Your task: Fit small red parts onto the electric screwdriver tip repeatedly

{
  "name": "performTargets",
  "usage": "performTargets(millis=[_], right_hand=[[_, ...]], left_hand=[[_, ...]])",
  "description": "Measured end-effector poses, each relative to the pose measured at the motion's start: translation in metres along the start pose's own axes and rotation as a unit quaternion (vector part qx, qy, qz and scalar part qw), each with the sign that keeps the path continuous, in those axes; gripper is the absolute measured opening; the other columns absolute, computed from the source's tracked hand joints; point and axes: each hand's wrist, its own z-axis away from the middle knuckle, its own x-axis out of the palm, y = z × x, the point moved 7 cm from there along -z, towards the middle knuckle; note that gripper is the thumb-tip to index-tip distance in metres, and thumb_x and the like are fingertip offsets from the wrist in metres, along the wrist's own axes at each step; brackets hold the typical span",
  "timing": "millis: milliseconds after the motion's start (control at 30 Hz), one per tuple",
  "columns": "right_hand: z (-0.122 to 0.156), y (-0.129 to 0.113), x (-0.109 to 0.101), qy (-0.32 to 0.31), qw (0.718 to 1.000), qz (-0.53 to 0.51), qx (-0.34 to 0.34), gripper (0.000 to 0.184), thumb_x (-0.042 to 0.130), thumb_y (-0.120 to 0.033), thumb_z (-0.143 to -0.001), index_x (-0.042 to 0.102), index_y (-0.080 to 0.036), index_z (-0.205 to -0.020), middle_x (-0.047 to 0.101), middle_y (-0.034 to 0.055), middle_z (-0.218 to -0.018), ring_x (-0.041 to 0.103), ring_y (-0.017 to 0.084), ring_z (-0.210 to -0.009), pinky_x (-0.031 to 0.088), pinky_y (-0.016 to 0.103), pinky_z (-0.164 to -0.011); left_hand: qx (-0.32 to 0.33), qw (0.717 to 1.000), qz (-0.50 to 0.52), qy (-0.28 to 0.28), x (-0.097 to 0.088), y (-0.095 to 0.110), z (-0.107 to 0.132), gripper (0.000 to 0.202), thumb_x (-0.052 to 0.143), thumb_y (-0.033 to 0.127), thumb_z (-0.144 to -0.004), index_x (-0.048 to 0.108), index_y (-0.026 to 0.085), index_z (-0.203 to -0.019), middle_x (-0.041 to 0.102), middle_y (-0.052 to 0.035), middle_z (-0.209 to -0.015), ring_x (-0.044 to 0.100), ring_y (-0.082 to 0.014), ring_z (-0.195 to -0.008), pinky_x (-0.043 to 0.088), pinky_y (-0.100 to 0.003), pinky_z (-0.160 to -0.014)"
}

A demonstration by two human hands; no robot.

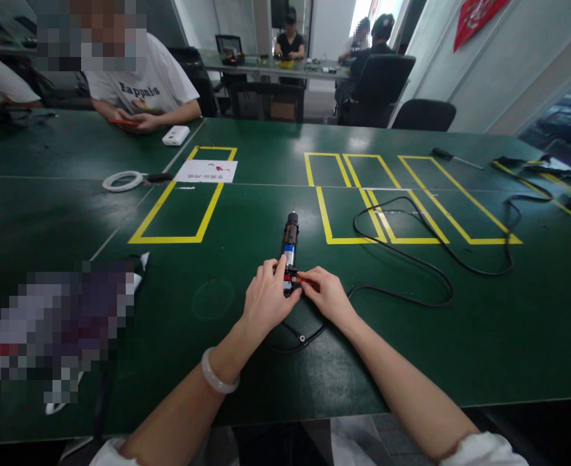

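- The cylindrical tool (290, 238) lies at the centre of the frame, on the green tabletop (169, 369), its thin tip directed toward the top of the frame.
- The tool body shows black, brown, blue and silver sections; red components are exposed at its rear end.
- The left hand (270, 294) grasps the rear section of the tool between thumb and fingers. A pale bracelet (219, 372) encircles the left wrist.
- The right hand (327, 292) pinches a small orange part (302, 278) at the right side of the tool's rear end.
- A black cable (406, 298) loops across the right of the frame and passes beneath the right wrist; its connection point is hidden.
- A screwdriver (445, 155) lies at the upper right.
- A white tape roll (113, 186) lies at the left, near a paper label (202, 171).
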Motion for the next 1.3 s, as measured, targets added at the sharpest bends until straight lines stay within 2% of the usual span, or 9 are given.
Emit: performTargets(millis=[133, 267, 400, 500, 800, 900, 1000, 1300], right_hand=[[0.0, 0.006, -0.002, 0.015, 0.999, -0.022, 0.022, 0.02, 0.058, -0.012, -0.084, 0.073, -0.017, -0.097, 0.071, 0.0048, -0.084, 0.062, 0.015, -0.069, 0.048, 0.026, -0.065], [0.0, 0.012, 0.001, 0.004, 0.998, -0.038, 0.041, 0.023, 0.054, -0.012, -0.085, 0.074, -0.017, -0.095, 0.073, 0.0043, -0.082, 0.062, 0.014, -0.064, 0.047, 0.026, -0.063], [-0.001, 0.013, 0.0, 0.008, 0.998, -0.058, 0.026, 0.027, 0.052, -0.009, -0.083, 0.074, -0.018, -0.096, 0.073, 0.0052, -0.088, 0.063, 0.016, -0.072, 0.047, 0.027, -0.067], [-0.002, 0.014, -0.001, 0.012, 0.997, -0.079, 0.014, 0.025, 0.052, -0.013, -0.085, 0.073, -0.018, -0.098, 0.071, 0.0056, -0.089, 0.063, 0.016, -0.077, 0.047, 0.027, -0.068], [-0.003, 0.021, -0.005, 0.008, 0.989, -0.132, 0.062, 0.021, 0.054, -0.023, -0.087, 0.072, -0.019, -0.098, 0.069, 0.0039, -0.087, 0.061, 0.014, -0.071, 0.047, 0.026, -0.064], [-0.003, 0.019, -0.011, 0.027, 0.988, -0.139, 0.066, 0.022, 0.053, -0.024, -0.088, 0.072, -0.018, -0.098, 0.07, 0.0042, -0.087, 0.061, 0.014, -0.072, 0.047, 0.025, -0.063], [-0.003, 0.018, -0.017, 0.046, 0.987, -0.141, 0.058, 0.022, 0.053, -0.023, -0.088, 0.072, -0.018, -0.097, 0.07, 0.0048, -0.088, 0.062, 0.015, -0.075, 0.047, 0.026, -0.065], [-0.004, 0.023, -0.015, 0.042, 0.985, -0.153, 0.065, 0.021, 0.054, -0.024, -0.088, 0.072, -0.019, -0.097, 0.071, 0.0048, -0.09, 0.064, 0.015, -0.078, 0.049, 0.027, -0.068]], left_hand=[[-0.003, 1.0, -0.006, 0.001, 0.0, 0.0, -0.001, 0.071, 0.058, 0.048, -0.083, 0.036, 0.018, -0.144, 0.05, -0.0125, -0.124, 0.053, -0.0267, -0.107, 0.048, -0.034, -0.081], [-0.009, 1.0, -0.019, 0.003, -0.001, 0.001, -0.002, 0.066, 0.052, 0.05, -0.088, 0.037, 0.018, -0.144, 0.051, -0.0124, -0.121, 0.054, -0.0263, -0.105, 0.047, -0.033, -0.079], [-0.019, 0.999, -0.038, 0.006, -0.001, 0.001, -0.004, 0.062, 0.049, 0.048, -0.09, 0.039, 0.019, -0.143, 0.052, -0.012, -0.117, 0.055, -0.0258, -0.1, 0.046, -0.033, -0.077], [-0.018, 0.999, -0.049, 0.008, -0.002, 0.0, -0.005, 0.061, 0.051, 0.046, -0.089, 0.04, 0.02, -0.143, 0.053, -0.0115, -0.115, 0.055, -0.0257, -0.099, 0.045, -0.034, -0.078], [-0.001, 0.995, -0.102, 0.015, -0.012, -0.018, -0.003, 0.061, 0.052, 0.043, -0.088, 0.041, 0.02, -0.144, 0.053, -0.0125, -0.118, 0.054, -0.0267, -0.098, 0.044, -0.036, -0.079], [-0.009, 0.993, -0.12, 0.004, -0.017, -0.035, -0.002, 0.062, 0.05, 0.044, -0.089, 0.04, 0.019, -0.145, 0.053, -0.0141, -0.12, 0.054, -0.0278, -0.099, 0.044, -0.037, -0.08], [-0.031, 0.99, -0.138, -0.01, -0.025, -0.061, -0.003, 0.063, 0.047, 0.046, -0.089, 0.038, 0.021, -0.146, 0.052, -0.0156, -0.123, 0.055, -0.0292, -0.099, 0.045, -0.038, -0.08], [-0.123, 0.978, -0.169, -0.026, -0.049, -0.167, -0.011, 0.062, 0.044, 0.051, -0.088, 0.042, 0.023, -0.144, 0.051, -0.0197, -0.127, 0.053, -0.0358, -0.104, 0.043, -0.046, -0.085]])
